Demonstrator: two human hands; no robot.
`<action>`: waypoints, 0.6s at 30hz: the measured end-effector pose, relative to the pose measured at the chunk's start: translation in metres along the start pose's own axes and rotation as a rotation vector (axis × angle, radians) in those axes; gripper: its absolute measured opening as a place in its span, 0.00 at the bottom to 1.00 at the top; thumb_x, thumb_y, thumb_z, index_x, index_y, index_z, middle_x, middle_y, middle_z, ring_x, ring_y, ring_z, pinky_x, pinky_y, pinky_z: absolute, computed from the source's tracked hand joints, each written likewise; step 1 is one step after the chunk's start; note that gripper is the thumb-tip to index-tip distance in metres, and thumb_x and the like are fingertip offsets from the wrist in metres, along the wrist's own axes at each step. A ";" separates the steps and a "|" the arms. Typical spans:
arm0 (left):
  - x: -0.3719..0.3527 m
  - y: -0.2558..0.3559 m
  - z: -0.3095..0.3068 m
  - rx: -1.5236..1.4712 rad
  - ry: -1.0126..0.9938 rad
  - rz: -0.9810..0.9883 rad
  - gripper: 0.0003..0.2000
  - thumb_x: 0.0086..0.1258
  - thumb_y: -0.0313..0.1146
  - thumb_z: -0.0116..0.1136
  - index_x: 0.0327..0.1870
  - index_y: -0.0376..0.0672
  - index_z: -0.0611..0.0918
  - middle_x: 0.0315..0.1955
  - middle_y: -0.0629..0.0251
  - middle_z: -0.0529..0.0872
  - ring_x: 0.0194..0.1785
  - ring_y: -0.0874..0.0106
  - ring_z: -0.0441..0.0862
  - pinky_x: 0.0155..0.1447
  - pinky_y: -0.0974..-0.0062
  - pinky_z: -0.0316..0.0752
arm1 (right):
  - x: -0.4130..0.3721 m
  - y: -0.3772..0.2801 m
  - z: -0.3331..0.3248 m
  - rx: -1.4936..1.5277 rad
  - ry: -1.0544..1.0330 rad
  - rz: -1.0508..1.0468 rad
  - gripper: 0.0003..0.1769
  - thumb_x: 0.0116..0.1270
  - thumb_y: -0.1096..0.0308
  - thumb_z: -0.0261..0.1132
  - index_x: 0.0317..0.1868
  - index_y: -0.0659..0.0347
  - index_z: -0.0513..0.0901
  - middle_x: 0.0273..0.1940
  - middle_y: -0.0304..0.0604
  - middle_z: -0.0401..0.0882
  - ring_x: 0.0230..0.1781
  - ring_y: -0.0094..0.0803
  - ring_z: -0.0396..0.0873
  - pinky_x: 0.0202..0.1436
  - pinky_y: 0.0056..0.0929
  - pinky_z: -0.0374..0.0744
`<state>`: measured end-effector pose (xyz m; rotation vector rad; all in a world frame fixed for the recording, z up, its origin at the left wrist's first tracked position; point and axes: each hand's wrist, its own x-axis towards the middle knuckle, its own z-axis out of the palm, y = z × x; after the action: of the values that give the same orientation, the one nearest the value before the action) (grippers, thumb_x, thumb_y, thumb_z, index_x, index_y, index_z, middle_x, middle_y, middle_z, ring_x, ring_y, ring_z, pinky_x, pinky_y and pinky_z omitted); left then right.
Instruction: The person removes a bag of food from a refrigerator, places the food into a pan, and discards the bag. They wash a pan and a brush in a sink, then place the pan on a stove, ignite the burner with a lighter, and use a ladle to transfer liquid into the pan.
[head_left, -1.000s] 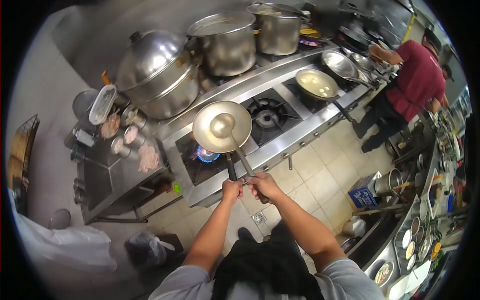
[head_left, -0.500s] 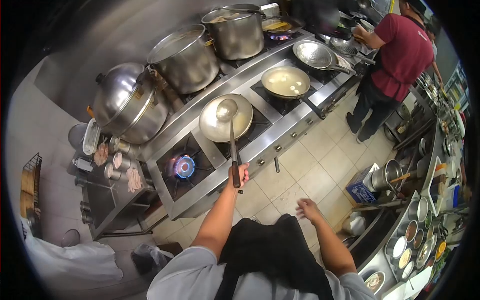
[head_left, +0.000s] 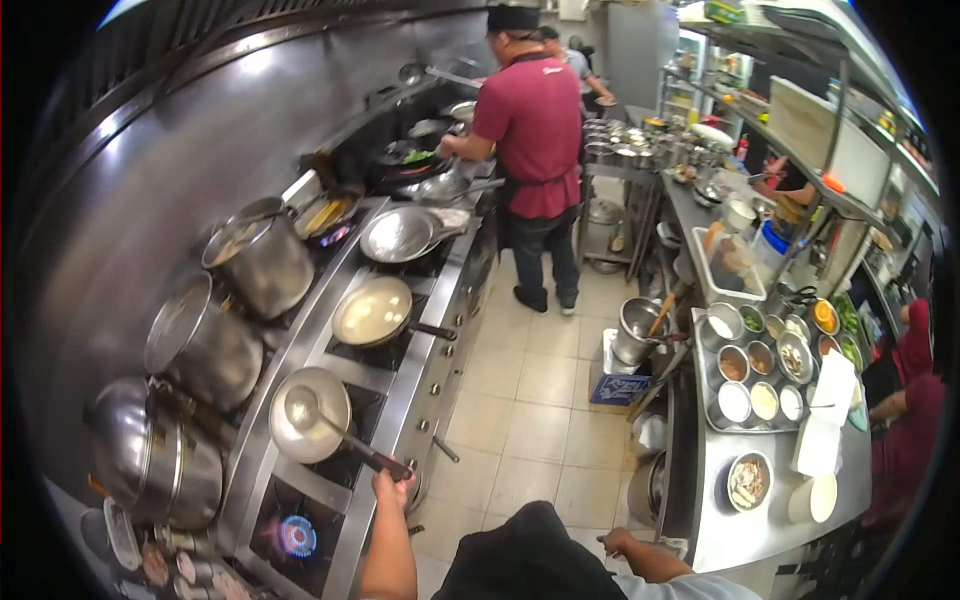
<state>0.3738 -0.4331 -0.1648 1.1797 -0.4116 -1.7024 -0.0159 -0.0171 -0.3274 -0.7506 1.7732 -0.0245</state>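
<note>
My left hand [head_left: 393, 490] is closed at the handle end of a pale-bottomed frying pan [head_left: 325, 445] on the stove. A metal ladle [head_left: 302, 408] rests with its bowl in this pan, its dark handle lying along the pan's handle into my grip. Whether my fingers wrap both handles is hard to see. My right hand [head_left: 622, 543] hangs low beside my black apron [head_left: 530, 555], near the counter's lower side, loosely open with nothing visible in it. Behind the pan stands a second pan [head_left: 372, 311] with pale liquid.
A lit burner [head_left: 298, 537] glows nearest me. Large stockpots [head_left: 205, 345] line the wall side. A co-worker in a red shirt [head_left: 535, 130] stands at the far stove. On the right, a steel counter [head_left: 725, 535] carries ingredient bowls and a bowl of sliced food [head_left: 748, 480].
My view has swung up and to the right, bringing the right counter into view. My left hand keeps its grip at the pan. My right hand has moved lower, nearer the counter.
</note>
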 end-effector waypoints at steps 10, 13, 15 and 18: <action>-0.039 -0.013 -0.010 0.164 -0.181 -0.125 0.12 0.60 0.35 0.63 0.40 0.45 0.74 0.30 0.64 0.79 0.36 0.64 0.80 0.36 0.57 0.78 | -0.058 -0.077 0.085 -0.084 0.115 -0.048 0.31 0.60 0.43 0.53 0.40 0.66 0.83 0.43 0.56 0.81 0.47 0.50 0.79 0.55 0.39 0.74; -0.045 -0.017 -0.017 0.244 -0.207 -0.152 0.15 0.60 0.34 0.64 0.44 0.45 0.72 0.32 0.65 0.79 0.37 0.64 0.80 0.36 0.58 0.78 | -0.070 -0.074 0.110 -0.109 0.136 -0.098 0.31 0.60 0.42 0.54 0.43 0.65 0.83 0.49 0.56 0.79 0.52 0.49 0.77 0.56 0.38 0.73; -0.045 -0.022 -0.018 0.277 -0.204 -0.186 0.20 0.58 0.33 0.67 0.48 0.45 0.70 0.33 0.65 0.78 0.35 0.64 0.80 0.36 0.58 0.79 | -0.083 -0.071 0.120 -0.008 0.181 -0.023 0.31 0.60 0.42 0.54 0.43 0.65 0.83 0.48 0.56 0.79 0.52 0.48 0.77 0.57 0.38 0.73; -0.039 -0.044 -0.041 0.500 -0.262 -0.315 0.14 0.63 0.34 0.61 0.46 0.45 0.72 0.31 0.64 0.80 0.36 0.63 0.81 0.37 0.55 0.80 | -0.097 -0.067 0.132 0.189 0.250 0.029 0.32 0.60 0.41 0.54 0.43 0.65 0.83 0.47 0.55 0.80 0.51 0.48 0.77 0.58 0.38 0.72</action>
<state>0.3867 -0.3695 -0.1955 1.4346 -0.8902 -2.1125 0.1443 0.0237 -0.2640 -0.6052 1.9858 -0.2732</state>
